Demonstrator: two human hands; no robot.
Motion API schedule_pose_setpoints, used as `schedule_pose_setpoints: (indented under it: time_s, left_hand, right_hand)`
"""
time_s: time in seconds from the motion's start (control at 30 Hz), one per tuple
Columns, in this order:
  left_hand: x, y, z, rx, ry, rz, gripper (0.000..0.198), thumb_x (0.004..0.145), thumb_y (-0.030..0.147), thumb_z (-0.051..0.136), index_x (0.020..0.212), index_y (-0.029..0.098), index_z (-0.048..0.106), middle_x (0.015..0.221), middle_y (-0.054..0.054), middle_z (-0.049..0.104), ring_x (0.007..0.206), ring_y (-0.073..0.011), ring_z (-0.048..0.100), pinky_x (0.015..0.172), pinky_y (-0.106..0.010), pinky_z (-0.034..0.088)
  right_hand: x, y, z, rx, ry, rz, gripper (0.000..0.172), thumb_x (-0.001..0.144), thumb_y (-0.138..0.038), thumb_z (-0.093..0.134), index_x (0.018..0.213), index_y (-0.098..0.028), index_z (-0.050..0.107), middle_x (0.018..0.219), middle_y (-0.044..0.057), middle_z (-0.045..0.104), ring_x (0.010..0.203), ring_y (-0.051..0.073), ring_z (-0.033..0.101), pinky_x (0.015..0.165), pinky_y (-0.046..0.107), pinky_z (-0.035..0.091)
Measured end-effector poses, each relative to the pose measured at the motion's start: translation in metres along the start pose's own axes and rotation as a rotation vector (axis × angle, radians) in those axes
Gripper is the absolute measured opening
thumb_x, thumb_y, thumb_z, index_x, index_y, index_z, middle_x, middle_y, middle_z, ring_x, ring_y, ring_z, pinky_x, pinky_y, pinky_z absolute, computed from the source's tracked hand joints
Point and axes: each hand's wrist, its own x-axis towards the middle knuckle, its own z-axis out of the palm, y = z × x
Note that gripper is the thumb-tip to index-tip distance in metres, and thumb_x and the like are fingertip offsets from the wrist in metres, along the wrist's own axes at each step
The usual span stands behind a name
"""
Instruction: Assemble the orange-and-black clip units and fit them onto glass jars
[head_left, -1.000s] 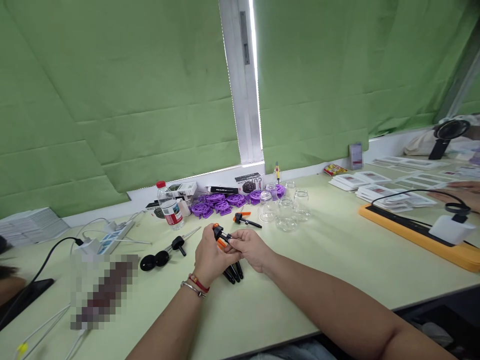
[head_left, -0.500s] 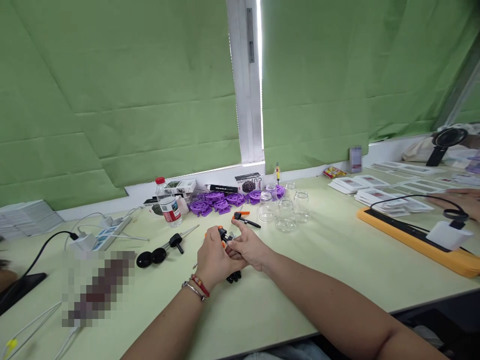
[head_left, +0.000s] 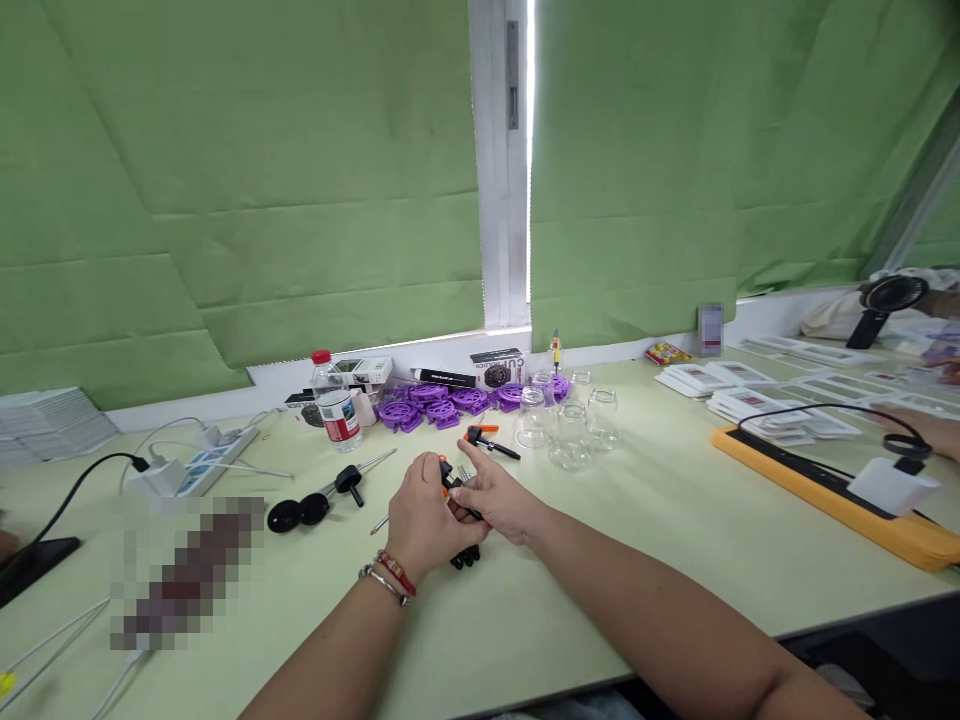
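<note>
In the middle of the table, my left hand [head_left: 421, 518] is closed around a small black-and-orange part [head_left: 448, 474], its fingers bent over the far side. From the right, my right hand [head_left: 496, 502] pinches at the same part, index finger stretched out beyond it; the part is mostly covered by fingers. Several black rod-like pieces [head_left: 466, 557] lie just under the hands. Past my right fingertips rests another black-and-orange piece [head_left: 487, 430] with a dark shaft. A thin metal tip [head_left: 380, 524] pokes out beside my left hand.
Behind stand upturned clear glass jars [head_left: 571, 440], purple plastic parts [head_left: 437, 402] and a red-capped bottle [head_left: 337, 405]. Left are black round pieces [head_left: 298, 514], a black knob [head_left: 349, 481] and a power strip [head_left: 217, 462]. Right lie an orange case [head_left: 825, 495] and another person's hand [head_left: 926, 430].
My hands stay together on the part, with the right fingers shifted slightly around it. The view has moved a little, and the other person's arm at the right has changed position.
</note>
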Motion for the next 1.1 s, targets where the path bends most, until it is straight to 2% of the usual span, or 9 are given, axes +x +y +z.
schedule_pose_setpoints:
  time_s: [0.23, 0.4, 0.67, 0.8, 0.87, 0.9, 0.97, 1.03, 1.1]
  left_hand:
    - [0.000, -0.001, 0.003, -0.029, -0.099, -0.022, 0.080, 0.046, 0.053, 0.071, 0.112, 0.019, 0.039, 0.106, -0.010, 0.052, 0.102, -0.0301, 0.052, 0.077, -0.039, 0.045]
    - [0.000, -0.003, 0.006, -0.046, -0.141, -0.042, 0.092, 0.042, 0.057, 0.072, 0.118, 0.019, 0.037, 0.115, -0.014, 0.050, 0.109, -0.0323, 0.050, 0.082, -0.041, 0.045]
    - [-0.002, 0.001, 0.004, -0.020, -0.124, -0.043, 0.075, 0.048, 0.049, 0.071, 0.110, 0.018, 0.044, 0.104, -0.011, 0.055, 0.098, -0.0293, 0.056, 0.072, -0.036, 0.046]
    - [0.004, -0.004, -0.006, -0.069, -0.127, -0.104, 0.078, 0.049, 0.058, 0.070, 0.110, 0.017, 0.045, 0.101, -0.011, 0.058, 0.091, -0.0283, 0.059, 0.069, -0.036, 0.045]
    - [0.009, -0.011, -0.014, -0.140, -0.119, -0.167, 0.079, 0.047, 0.062, 0.070, 0.109, 0.017, 0.047, 0.100, -0.010, 0.059, 0.089, -0.0284, 0.059, 0.070, -0.037, 0.045]
    - [0.012, -0.015, -0.018, -0.194, -0.119, -0.201, 0.077, 0.047, 0.062, 0.070, 0.106, 0.017, 0.049, 0.098, -0.010, 0.060, 0.088, -0.0281, 0.059, 0.070, -0.037, 0.045]
    - [0.016, -0.024, -0.027, -0.386, -0.122, -0.274, 0.066, 0.050, 0.059, 0.071, 0.098, 0.017, 0.053, 0.087, -0.006, 0.061, 0.082, -0.0253, 0.059, 0.068, -0.035, 0.045]
    - [0.019, -0.032, -0.033, -0.697, -0.206, -0.333, 0.052, 0.058, 0.058, 0.065, 0.088, 0.017, 0.055, 0.072, -0.003, 0.059, 0.071, -0.0216, 0.058, 0.059, -0.031, 0.044]
    - [0.019, -0.038, -0.036, -1.022, -0.318, -0.385, 0.047, 0.066, 0.060, 0.056, 0.080, 0.015, 0.057, 0.065, -0.004, 0.057, 0.064, -0.0196, 0.056, 0.052, -0.029, 0.043]
  right_hand:
    - [0.000, 0.003, 0.000, -0.058, 0.019, 0.017, 0.097, 0.075, -0.019, 0.064, 0.147, -0.021, -0.001, 0.052, -0.009, 0.051, 0.047, 0.009, 0.052, 0.049, 0.021, 0.040]
    - [0.000, 0.003, -0.002, -0.075, 0.016, 0.025, 0.097, 0.075, -0.018, 0.063, 0.147, -0.021, -0.002, 0.053, -0.009, 0.051, 0.047, 0.009, 0.050, 0.048, 0.021, 0.039]
    - [0.003, 0.004, -0.002, -0.091, -0.036, 0.026, 0.099, 0.073, -0.021, 0.066, 0.147, -0.020, 0.001, 0.053, -0.010, 0.050, 0.047, 0.009, 0.051, 0.051, 0.022, 0.041]
    - [0.010, -0.001, -0.011, -0.113, -0.049, 0.007, 0.082, 0.083, -0.033, 0.057, 0.147, -0.023, 0.006, 0.068, -0.002, 0.060, 0.057, 0.012, 0.059, 0.055, 0.024, 0.046]
    - [0.016, -0.003, -0.023, -0.201, 0.068, -0.013, 0.066, 0.087, -0.035, 0.049, 0.145, -0.023, 0.018, 0.075, 0.001, 0.061, 0.057, 0.013, 0.060, 0.053, 0.025, 0.047]
    - [0.019, -0.004, -0.030, -0.287, 0.185, -0.031, 0.058, 0.088, -0.033, 0.046, 0.141, -0.022, 0.027, 0.076, 0.002, 0.061, 0.054, 0.012, 0.059, 0.052, 0.025, 0.047]
    - [0.024, -0.002, -0.045, -0.516, 0.372, -0.041, 0.037, 0.085, -0.025, 0.050, 0.122, -0.019, 0.052, 0.082, 0.004, 0.061, 0.056, 0.011, 0.058, 0.052, 0.024, 0.046]
    - [0.030, 0.004, -0.057, -0.740, 0.391, -0.026, 0.023, 0.081, -0.018, 0.053, 0.101, -0.017, 0.065, 0.083, 0.006, 0.063, 0.066, 0.014, 0.059, 0.059, 0.025, 0.046]
    - [0.034, 0.011, -0.063, -0.906, 0.334, -0.055, 0.018, 0.079, -0.014, 0.055, 0.091, -0.017, 0.069, 0.087, 0.007, 0.065, 0.076, 0.016, 0.060, 0.066, 0.026, 0.045]
